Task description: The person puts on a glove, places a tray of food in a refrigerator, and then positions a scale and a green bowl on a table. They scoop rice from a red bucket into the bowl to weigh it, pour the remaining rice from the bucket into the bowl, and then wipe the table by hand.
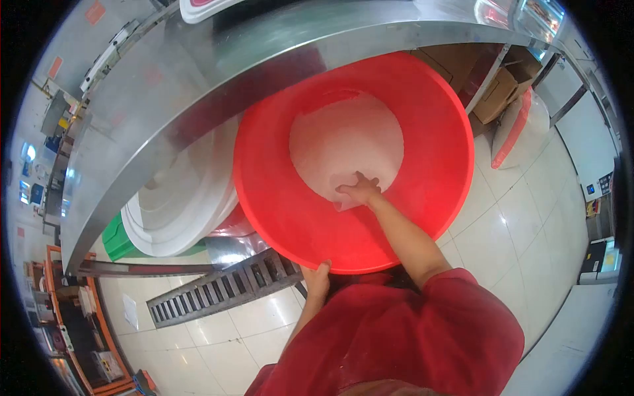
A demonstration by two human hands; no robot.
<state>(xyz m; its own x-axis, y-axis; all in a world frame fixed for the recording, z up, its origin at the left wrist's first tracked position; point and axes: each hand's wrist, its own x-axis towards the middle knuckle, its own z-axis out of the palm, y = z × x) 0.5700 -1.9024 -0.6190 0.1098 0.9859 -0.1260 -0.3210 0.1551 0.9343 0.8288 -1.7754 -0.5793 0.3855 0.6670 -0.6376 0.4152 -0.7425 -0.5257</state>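
Note:
A large round red tub (422, 132) holds white powder or grain (347, 142) at its bottom. Inside it, my right hand (362, 189) has its fingers curled on a clear plastic scoop or cup (345, 197), low against the white contents. My left hand (317, 278) grips the near rim of the tub, its thumb on the outside and its other fingers partly hidden.
A steel table (277, 43) curves over the tub's far side. Left of the tub lies a white round lid (178, 198) beside a green container (117, 239). A floor grate (224, 290) runs at lower left. Cardboard boxes (495, 96) and a white sack (531, 125) stand right.

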